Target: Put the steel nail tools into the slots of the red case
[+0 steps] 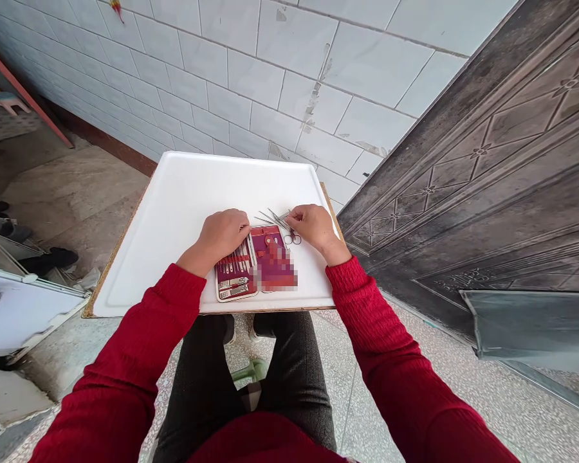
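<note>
An open manicure case (273, 270) with a red and purple lining lies on the white tabletop. Its left half holds several slim metal tools under a red strap and nail clippers (233, 287) in the lower part. My left hand (222, 235) rests over the top of this half, its curled fingertips at the case edge near the fold. Just beyond the right half lie loose slim metal tools (273, 219) and small scissors (293, 239). My right hand (312, 225) is at these tools, thumb and fingers pinched together. What sits between its fingertips is too small to make out.
The white tabletop (193, 186) has a raised rim and stands against a tiled wall (251, 77). A dark patterned metal door (487, 161) is at the right. My legs are under the near edge, with a green object (255, 370) between them.
</note>
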`<state>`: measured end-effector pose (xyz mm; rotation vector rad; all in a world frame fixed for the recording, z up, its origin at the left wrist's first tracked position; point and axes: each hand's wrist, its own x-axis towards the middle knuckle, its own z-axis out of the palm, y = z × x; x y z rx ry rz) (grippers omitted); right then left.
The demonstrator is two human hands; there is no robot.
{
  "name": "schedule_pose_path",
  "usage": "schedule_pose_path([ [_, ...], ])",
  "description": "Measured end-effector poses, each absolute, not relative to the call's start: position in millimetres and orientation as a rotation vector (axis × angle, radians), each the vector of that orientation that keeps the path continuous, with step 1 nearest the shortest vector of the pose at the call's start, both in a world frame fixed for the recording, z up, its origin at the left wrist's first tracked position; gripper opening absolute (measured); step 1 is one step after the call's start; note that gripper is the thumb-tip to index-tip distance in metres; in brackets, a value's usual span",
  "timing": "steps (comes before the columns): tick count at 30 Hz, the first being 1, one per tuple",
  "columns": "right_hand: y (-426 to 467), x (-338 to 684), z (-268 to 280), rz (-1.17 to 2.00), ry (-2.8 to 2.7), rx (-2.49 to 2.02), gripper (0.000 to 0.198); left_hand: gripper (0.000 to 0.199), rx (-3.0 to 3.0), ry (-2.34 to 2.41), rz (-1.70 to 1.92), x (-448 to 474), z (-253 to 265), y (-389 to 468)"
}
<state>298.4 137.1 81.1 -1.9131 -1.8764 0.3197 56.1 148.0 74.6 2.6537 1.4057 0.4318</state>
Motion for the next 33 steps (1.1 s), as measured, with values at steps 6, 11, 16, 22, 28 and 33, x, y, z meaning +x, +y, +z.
schedule_pose_path([
  [6,134,299,87,0.334,-1.84,-1.914,0.019,0.026,2.641,1.428,0.412,56,74,148],
  [11,131,298,90,0.323,-1.816,-1.893,0.018,0.025,2.662,1.434,0.417,56,72,150],
  [16,132,294,84,0.437,-1.869,-1.8,0.015,0.025,2.682,1.433,0.423,55,71,151],
  [22,135,295,78,0.416,-1.944,-1.703,0.013,0.026,2.679,1.432,0.407,56,71,150],
  [28,138,291,73,0.325,-1.984,-1.613,0.013,0.027,2.689,1.429,0.394,57,72,149],
  [33,142,275,74,0.285,-2.023,-1.631,0.015,0.027,2.69,1.444,0.399,58,71,149],
])
